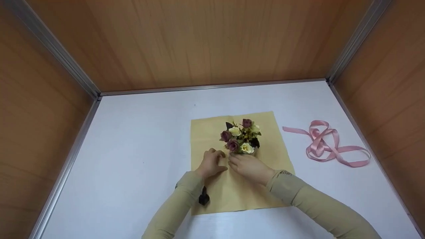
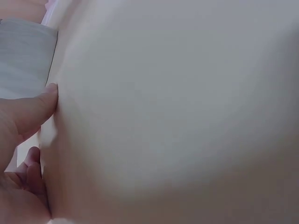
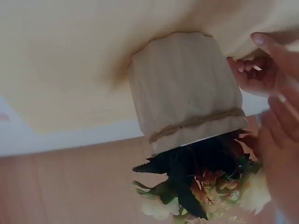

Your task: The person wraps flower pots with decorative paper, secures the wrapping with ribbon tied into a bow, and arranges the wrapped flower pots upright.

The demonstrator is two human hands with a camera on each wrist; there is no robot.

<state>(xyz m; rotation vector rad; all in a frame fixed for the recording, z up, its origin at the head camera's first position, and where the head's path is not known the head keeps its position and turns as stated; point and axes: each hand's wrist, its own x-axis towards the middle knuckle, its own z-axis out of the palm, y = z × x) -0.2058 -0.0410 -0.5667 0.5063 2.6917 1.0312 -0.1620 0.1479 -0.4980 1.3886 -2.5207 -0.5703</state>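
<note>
A pot (image 3: 182, 84) wrapped in pale, pleated covering with twine (image 3: 201, 122) round its rim holds purple and cream roses (image 1: 241, 136). It stands on a tan sheet of paper (image 1: 207, 132). From the near side, my right hand (image 1: 250, 167) reaches to the pot with fingers extended; in the right wrist view its fingers lie beside the rim. My left hand (image 1: 211, 163) rests on the paper left of the pot, thumb and fingers spread apart with nothing between them. In the head view, the flowers and right hand mostly hide the pot.
A loosely looped pink ribbon (image 1: 318, 144) lies on the white table (image 1: 139, 142) to the right. Near the left sleeve is a small black object (image 1: 204, 197) whose kind is unclear. Wood-grain panels (image 1: 206, 43) rise at the back and both sides.
</note>
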